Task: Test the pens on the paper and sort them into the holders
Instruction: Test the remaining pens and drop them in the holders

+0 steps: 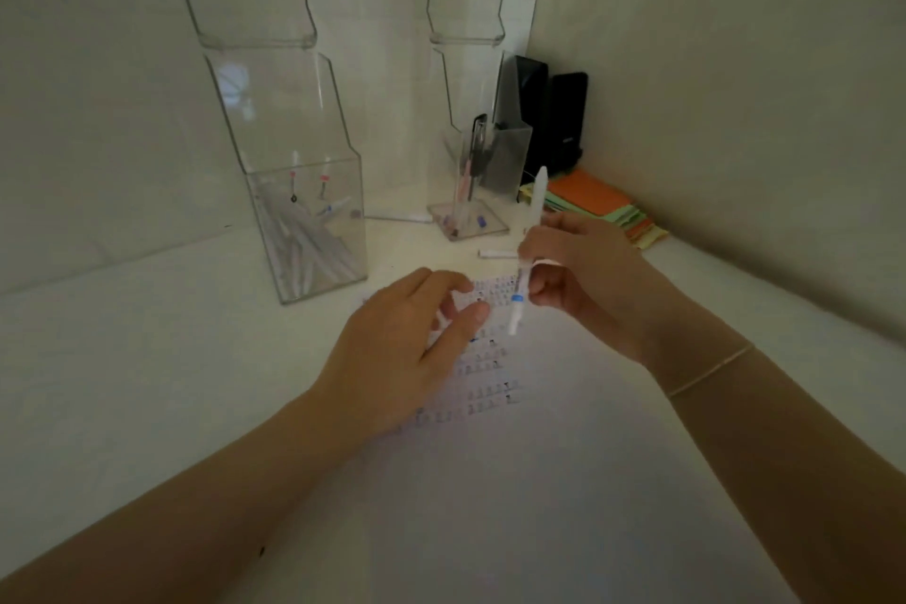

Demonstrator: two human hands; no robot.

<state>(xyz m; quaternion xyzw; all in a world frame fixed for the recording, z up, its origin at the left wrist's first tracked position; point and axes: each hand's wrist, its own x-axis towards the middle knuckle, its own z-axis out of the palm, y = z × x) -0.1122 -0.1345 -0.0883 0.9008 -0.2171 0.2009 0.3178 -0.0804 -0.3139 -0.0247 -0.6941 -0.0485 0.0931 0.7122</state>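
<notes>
Two bare forearms reach up from the bottom corners of the frame over the white tabletop (122, 358). At centre, the left hand (392, 358) rests palm-down on the white sheet of paper marked with rows of small ink scribbles (485, 358), its fingers loosely bent and slightly spread, holding nothing. Just right of it, the right hand (583, 280), with a thin band at the wrist, is raised above the sheet and pinches a white pen with a blue ring (527, 255) held nearly upright, its lower end just over the scribbles. Behind it, a short white pen (496, 253) lies on the table. Farther back at centre left stands a tall clear acrylic holder (314, 221) containing many white pens; at upper centre right a narrower clear acrylic holder (465, 191) contains a few pens. A stack of orange and green paper pads (598, 204) lies at the right wall.
</notes>
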